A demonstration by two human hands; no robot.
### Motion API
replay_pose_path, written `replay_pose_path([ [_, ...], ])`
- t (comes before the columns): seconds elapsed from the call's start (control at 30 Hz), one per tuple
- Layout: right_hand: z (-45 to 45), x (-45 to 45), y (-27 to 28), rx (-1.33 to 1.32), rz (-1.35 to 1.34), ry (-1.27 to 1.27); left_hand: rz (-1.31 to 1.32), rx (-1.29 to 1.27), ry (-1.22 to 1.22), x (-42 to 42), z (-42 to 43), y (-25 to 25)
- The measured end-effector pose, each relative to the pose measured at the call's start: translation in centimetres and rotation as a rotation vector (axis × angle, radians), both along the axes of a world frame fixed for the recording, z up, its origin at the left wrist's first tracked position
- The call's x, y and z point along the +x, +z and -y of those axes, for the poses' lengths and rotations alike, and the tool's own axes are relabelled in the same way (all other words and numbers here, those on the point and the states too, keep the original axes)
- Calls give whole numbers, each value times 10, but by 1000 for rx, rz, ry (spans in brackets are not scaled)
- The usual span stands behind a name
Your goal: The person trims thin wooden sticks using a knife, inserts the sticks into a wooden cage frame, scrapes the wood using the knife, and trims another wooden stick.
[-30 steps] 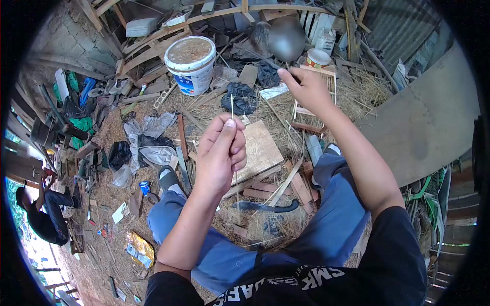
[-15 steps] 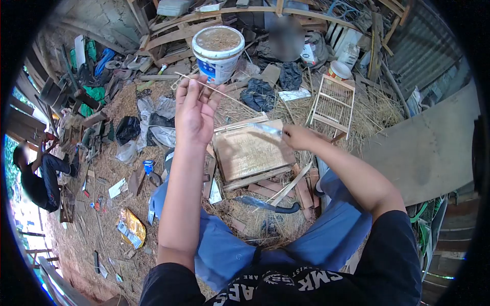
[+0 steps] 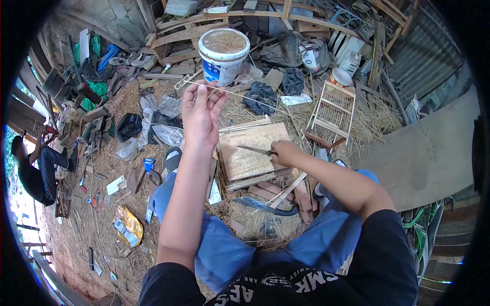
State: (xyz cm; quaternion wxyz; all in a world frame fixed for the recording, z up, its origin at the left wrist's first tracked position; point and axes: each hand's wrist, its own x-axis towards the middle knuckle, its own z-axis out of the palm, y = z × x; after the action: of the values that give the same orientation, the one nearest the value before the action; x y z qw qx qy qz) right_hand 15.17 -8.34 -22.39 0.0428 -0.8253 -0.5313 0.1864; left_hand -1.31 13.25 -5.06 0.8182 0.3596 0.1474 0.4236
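Between the thumb and fingers of my left hand (image 3: 202, 109) is a thin wooden stick (image 3: 236, 94), raised in front of the bucket and slanting down to the right. My right hand (image 3: 286, 153) is closed round the handle of a knife (image 3: 255, 150). Its blade points left, over the wooden board (image 3: 245, 166) that lies between my knees. Whether the blade touches the board I cannot tell. The stick and the knife are apart. Beyond my right hand stands a small slatted wooden frame (image 3: 333, 115) with thin bars.
A white and blue bucket (image 3: 223, 56) stands ahead. A dark curved-handled tool (image 3: 265, 206) and wood offcuts (image 3: 302, 194) lie near my feet. A large sheet (image 3: 423, 153) leans at right. Another person (image 3: 38, 171) sits far left. Black plastic bags (image 3: 261, 98) and straw litter the floor.
My right hand has moved down and slightly left with the knife, whose blade now shows dark over the board. My left hand still holds the stick up; the view has shifted a little.
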Motion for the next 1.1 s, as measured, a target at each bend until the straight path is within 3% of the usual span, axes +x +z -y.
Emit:
replay_pose_path([
  [0.03, -4, 1, 10, -3, 1, 3, 1, -3, 3, -1, 0, 0],
  [0.1, -19, 11, 34, 319, -54, -104, -2, -1, -8, -2, -2, 0],
  [0.2, -37, 41, 75, 403, -281, -195, 44, -18, 13, -3, -1, 2],
  [0.27, -36, 53, 102, 544, -646, -274, 57, -46, 10, -3, 0, 2],
  [0.3, -33, 54, 115, 548, -642, -279, 70, -71, 9, -2, -1, 3],
  [0.4, -25, 49, 155, 696, -997, -436, 100, -99, -4, 2, -8, -6],
  [0.43, -21, 48, 163, 703, -992, -440, 118, -121, -6, 2, -8, -7],
  [0.5, -13, 47, 176, 737, -1230, -345, 122, -114, -25, 3, -9, -7],
  [0.7, 4, 21, 206, 724, -1139, -203, 93, -83, -25, 10, -4, -6],
  [0.8, 8, 12, 206, 652, -877, -169, 73, -76, -34, 12, 0, -8],
  [1.1, 18, 23, 196, 595, -622, -92, -68, 139, -108, 20, 17, -3],
])
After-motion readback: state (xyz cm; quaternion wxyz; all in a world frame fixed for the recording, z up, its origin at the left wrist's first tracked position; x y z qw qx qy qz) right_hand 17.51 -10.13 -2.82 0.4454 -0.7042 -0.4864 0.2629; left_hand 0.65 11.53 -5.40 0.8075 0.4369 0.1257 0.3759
